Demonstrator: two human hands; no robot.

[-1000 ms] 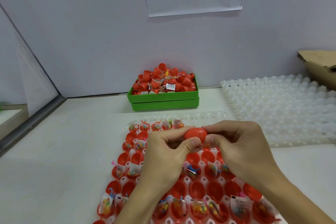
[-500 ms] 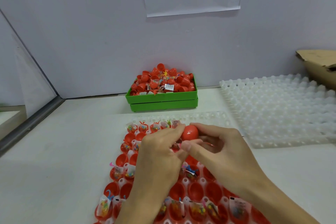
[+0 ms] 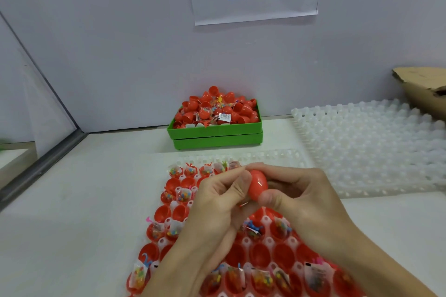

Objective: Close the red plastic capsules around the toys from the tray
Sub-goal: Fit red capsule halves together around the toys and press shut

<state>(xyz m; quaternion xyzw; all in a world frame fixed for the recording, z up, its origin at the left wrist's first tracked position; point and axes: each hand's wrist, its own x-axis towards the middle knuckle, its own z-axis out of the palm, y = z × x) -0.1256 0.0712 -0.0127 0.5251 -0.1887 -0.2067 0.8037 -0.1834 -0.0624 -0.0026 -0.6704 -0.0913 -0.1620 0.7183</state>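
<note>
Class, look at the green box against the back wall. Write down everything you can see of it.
The green box looks like bright green plastic, rectangular and shallow, with a seam along its front as if two trays were stacked. It stands flat on the white table against the wall, beyond the tray of capsule halves. It is heaped above its rim with red capsule halves and small bagged toys. Neither hand touches it.

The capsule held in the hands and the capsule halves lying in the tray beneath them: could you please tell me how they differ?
The held capsule is a shut egg with its contents hidden; the capsule halves in the tray are open cups, some showing bagged toys. The held capsule is pinched above the tray between the left hand and right hand; the halves sit untouched in pockets. Both are glossy red plastic.
</note>
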